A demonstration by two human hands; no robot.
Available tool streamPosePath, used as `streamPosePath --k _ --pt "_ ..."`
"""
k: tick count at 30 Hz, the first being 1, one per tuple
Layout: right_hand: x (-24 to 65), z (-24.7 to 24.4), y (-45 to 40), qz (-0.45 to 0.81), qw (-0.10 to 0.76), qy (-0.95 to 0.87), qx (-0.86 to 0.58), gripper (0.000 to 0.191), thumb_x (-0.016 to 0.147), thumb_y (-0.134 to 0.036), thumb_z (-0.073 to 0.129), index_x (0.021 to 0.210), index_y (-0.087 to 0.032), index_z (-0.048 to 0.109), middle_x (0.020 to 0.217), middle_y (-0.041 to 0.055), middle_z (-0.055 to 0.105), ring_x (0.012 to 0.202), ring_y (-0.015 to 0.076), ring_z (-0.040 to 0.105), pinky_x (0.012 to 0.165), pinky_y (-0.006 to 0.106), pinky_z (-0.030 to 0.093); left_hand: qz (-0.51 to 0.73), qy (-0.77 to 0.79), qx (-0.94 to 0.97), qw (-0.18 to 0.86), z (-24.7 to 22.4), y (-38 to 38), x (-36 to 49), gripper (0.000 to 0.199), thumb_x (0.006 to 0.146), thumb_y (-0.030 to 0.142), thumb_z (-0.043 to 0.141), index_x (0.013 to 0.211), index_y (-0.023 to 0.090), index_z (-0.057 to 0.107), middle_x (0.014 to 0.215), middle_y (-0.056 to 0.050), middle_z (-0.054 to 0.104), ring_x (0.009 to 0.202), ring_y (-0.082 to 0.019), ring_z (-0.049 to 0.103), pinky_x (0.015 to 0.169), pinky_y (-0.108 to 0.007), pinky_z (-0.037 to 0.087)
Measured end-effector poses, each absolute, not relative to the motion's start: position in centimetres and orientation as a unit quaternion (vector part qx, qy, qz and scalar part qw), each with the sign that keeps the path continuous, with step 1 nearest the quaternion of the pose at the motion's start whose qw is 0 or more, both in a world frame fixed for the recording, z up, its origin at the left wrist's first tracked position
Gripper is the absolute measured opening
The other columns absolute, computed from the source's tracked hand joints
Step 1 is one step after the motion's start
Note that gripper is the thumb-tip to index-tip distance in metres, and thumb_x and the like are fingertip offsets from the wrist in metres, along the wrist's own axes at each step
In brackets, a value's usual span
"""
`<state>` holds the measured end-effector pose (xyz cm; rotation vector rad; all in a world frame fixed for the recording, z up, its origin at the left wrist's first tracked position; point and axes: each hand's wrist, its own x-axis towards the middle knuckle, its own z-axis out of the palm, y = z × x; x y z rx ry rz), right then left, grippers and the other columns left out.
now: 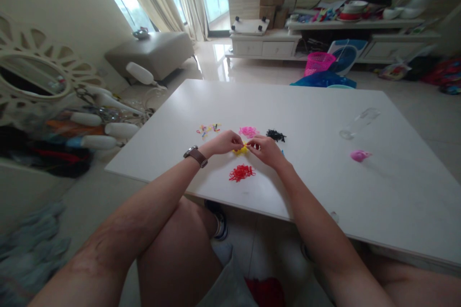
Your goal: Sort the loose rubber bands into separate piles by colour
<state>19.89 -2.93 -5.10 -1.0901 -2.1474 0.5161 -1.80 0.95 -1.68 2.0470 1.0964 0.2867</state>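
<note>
My left hand, with a brown-strapped watch on its wrist, and my right hand meet fingertip to fingertip over a pile of yellow rubber bands. Both are closed in a pinch on a tiny yellow-orange rubber band that shows between them; its exact shape is too small to tell. Just beyond lie a pink pile of bands and a black pile. Nearer to me is a red pile. Small multicoloured pieces lie left of the pink pile. Something blue is mostly hidden behind my right hand.
The white table carries a clear plastic container lying at the right and a pink object nearer me. A small clear item sits at the front edge. Beyond the table stands a pink basket.
</note>
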Motion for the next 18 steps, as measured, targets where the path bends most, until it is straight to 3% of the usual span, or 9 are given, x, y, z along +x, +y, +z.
streamPosePath --k 18 --pt "20.03 -4.69 -3.08 0.197 0.315 -0.827 -0.422 0.011 0.084 -0.015 0.063 0.076 -0.017 0.069 0.073 0.0017 0.064 0.067 0.0132 0.055 0.066 0.026 0.038 0.107 0.427 0.803 0.401 -1.65 0.82 -1.72 0.023 0.082 0.029 0.064 0.083 0.011 0.077 0.074 -0.007 0.074 0.066 -0.015 0.063 0.061 -0.025 0.044"
